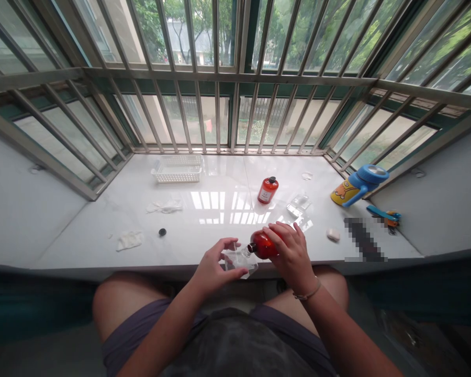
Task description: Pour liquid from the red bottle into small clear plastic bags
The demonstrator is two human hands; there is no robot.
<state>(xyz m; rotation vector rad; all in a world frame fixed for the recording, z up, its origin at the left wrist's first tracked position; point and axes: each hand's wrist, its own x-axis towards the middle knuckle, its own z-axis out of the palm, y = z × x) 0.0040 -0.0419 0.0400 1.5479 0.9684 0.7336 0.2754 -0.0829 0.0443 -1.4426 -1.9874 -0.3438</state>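
Daylight through the barred windows (208,112) throws striped glare on the white counter (223,178), leaving lower corners dim

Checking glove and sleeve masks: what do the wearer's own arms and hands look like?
Left hand and right hand: no gloves. Left forearm and right forearm: no sleeves showing. A thin bracelet crosses the right forearm near the hand.

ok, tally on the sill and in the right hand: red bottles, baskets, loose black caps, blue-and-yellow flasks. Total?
Red bottles: 2, the held bottle in the right hand and the standing bottle
Baskets: 1, the white basket
Loose black caps: 1, the black cap
Flasks: 1, the blue-and-yellow flask
Total: 5
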